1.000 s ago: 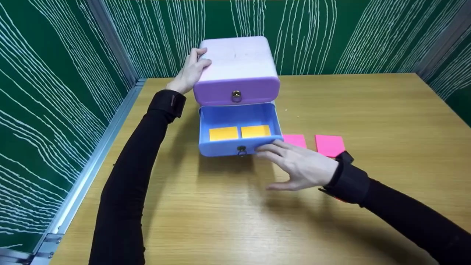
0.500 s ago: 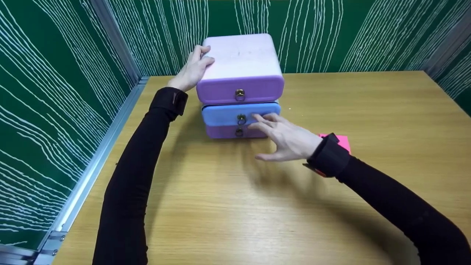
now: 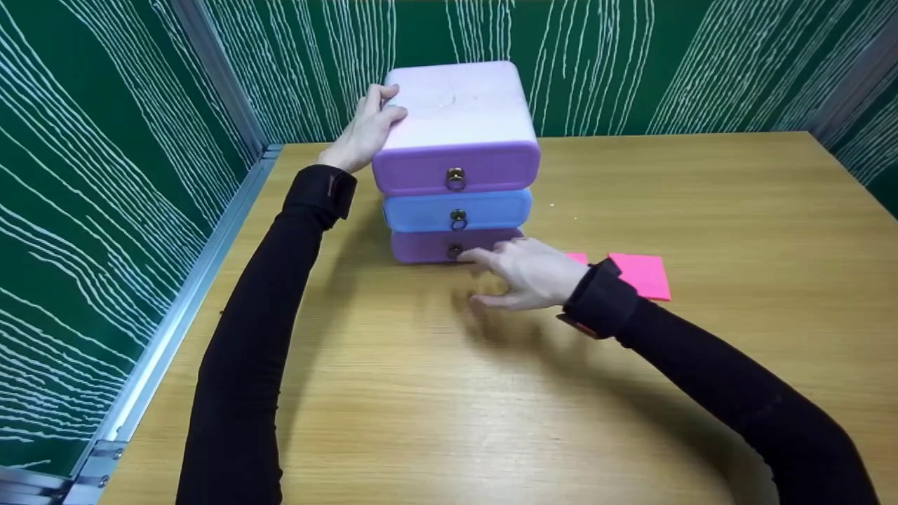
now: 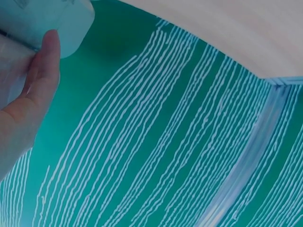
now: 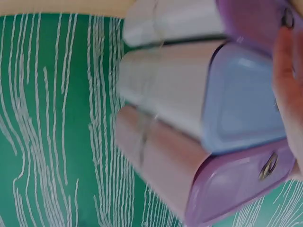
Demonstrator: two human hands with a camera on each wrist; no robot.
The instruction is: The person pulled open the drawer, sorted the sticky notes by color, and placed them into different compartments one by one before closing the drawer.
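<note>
A small chest of three drawers stands at the back of the table, with a pale top (image 3: pixel 456 105). Its top drawer (image 3: pixel 414 170) is purple, the middle drawer (image 3: pixel 421 212) blue and the bottom drawer (image 3: pixel 421 247) purple; each has a brass ring pull. My left hand (image 3: pixel 361 133) rests on the chest's upper left edge, fingertips on the top. In the left wrist view one finger (image 4: pixel 46 66) lies along the chest. My right hand (image 3: pixel 530 273) is at the bottom drawer, index fingertip at its ring pull (image 5: pixel 287 19), thumb held apart below.
Two pink paper squares lie right of the chest: one pink square (image 3: pixel 642 275) beside the right wrist, another pink square (image 3: pixel 577 257) partly hidden behind the hand. Green panels (image 3: pixel 596 63) with white wavy lines enclose the wooden table (image 3: pixel 393 407) at the back and sides.
The blue middle drawer, earlier pulled out with two yellow paper pieces inside, has slid shut. My right hand has moved from its front to the bottom drawer's ring. The left hand stays on the chest.
</note>
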